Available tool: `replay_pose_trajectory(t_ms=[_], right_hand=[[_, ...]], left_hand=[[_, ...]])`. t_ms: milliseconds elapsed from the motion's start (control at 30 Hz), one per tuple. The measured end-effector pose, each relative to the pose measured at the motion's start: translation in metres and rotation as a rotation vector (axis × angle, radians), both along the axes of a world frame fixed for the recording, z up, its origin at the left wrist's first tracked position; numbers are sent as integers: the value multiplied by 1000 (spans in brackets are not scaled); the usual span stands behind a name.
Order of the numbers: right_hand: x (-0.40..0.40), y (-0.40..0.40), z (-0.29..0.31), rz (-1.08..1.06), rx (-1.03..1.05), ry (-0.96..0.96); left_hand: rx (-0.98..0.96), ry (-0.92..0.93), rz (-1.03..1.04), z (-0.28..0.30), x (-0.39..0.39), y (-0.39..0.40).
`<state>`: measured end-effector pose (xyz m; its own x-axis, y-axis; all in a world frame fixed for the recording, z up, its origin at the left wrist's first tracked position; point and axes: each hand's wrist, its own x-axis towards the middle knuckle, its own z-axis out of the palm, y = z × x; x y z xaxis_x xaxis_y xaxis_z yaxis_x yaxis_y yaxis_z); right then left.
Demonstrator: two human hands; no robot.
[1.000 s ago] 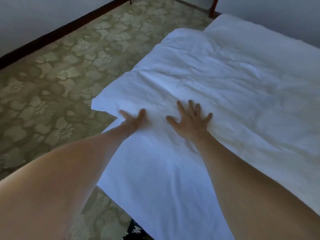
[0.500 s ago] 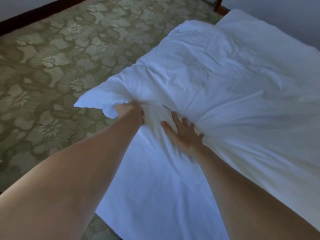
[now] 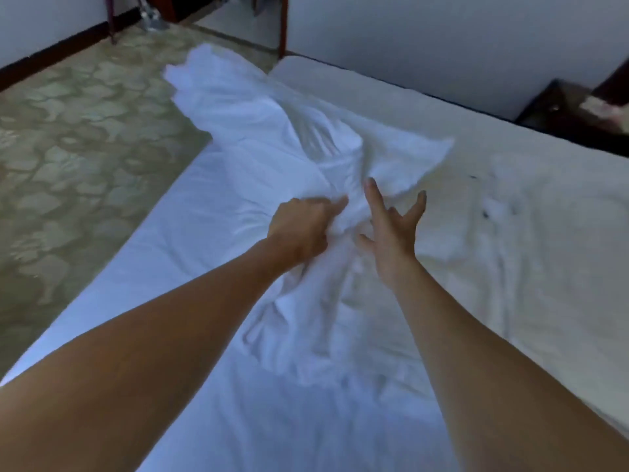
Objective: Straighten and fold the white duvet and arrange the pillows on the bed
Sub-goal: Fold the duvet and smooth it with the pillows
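Observation:
The white duvet (image 3: 279, 137) is bunched into a long, blurred ridge that runs from the middle of the bed (image 3: 510, 233) toward its far left corner, with part of it raised off the mattress. My left hand (image 3: 303, 229) is clenched in a fistful of the duvet's cloth near the middle of the bed. Just to its right, my right hand (image 3: 391, 226) has its fingers spread, with the fingertips at the cloth and nothing gripped. No pillow is in view.
A green flower-patterned carpet (image 3: 75, 148) lies left of the bed. Dark wooden furniture legs (image 3: 282, 25) stand at the far wall. A dark bedside table (image 3: 571, 110) sits at the far right against the white wall.
My left hand went from flat on the duvet to clenched on it, and has pulled it up and toward the middle of the bed, bunching it. My right hand lifted and spread.

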<state>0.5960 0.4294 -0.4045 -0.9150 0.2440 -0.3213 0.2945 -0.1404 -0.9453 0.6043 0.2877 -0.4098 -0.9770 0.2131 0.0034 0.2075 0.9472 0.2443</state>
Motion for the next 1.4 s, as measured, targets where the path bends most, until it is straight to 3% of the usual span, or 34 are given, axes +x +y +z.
replay_pose_trajectory(t_ms=[133,267,400,567,633,733,800,933,1033,1100,1267,1333,1400], right_hand=[[28,106,3,-322,-115,-84],[78,192,-32,-429,-74,-207],[115,245,-54,-484,42,-271],[141,291,-46,-706,211,-276],[143,306,-38,-589,261,-302],[144,317,-34,-211,346,-369],[145,320,-36,-116,416,-381],[141,319,-41,-136,557,-315],[145,328,-35,-306,632,-210],[150,344,-34,-381,674,-198],[151,366,-62,-147,814,-504],[147,359,-69,-74,994,-462],[139,349,-64,-20,1259,-342]], left_hand=[[-199,-15,-301,10,34,103],[-352,-68,-573,12,65,192],[-389,-141,-688,10,87,248],[-398,-75,-778,14,115,299],[-400,-79,-781,10,121,313],[-349,-149,-735,-4,124,321],[-327,-192,-708,-13,126,316],[-240,-198,-678,-17,130,294],[-66,137,-710,-22,135,302],[41,202,-672,-31,143,320],[42,-121,-636,-72,139,337],[74,-205,-584,-68,131,328],[189,-135,-503,-54,125,315]])
